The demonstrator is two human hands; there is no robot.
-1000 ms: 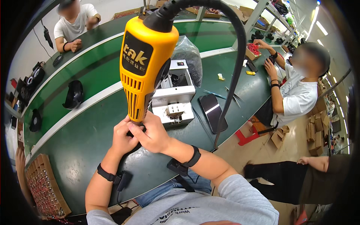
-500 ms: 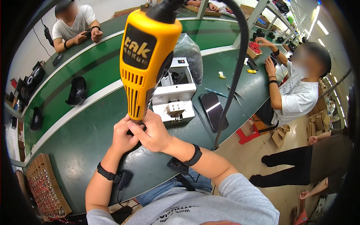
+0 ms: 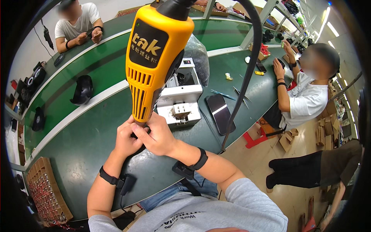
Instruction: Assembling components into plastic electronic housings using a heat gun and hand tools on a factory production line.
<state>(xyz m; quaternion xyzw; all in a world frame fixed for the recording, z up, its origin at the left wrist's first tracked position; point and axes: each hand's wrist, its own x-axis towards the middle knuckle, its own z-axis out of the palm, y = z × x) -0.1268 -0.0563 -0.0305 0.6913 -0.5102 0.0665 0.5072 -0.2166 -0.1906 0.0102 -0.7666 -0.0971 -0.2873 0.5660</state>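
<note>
Black shell slid right; yellow screwdriver, partly hiding white machine, tops left fingers and right fingers closed round black part.

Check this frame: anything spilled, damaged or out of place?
Nothing looks spilled or damaged. Slightly untidy: a crumpled yellowish scrap and slim pointed tools lie loose on the green bench, beyond the phone.

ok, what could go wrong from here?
Pinch: the bare left hand and bare right hand meet at the lower end of the yellow plastic power tool; if it spins, skin could catch.

Snag: the thick black cable crosses the edge of the black rectangular phone in this view; a tug might drag the phone, though contact isn't clear.
</note>
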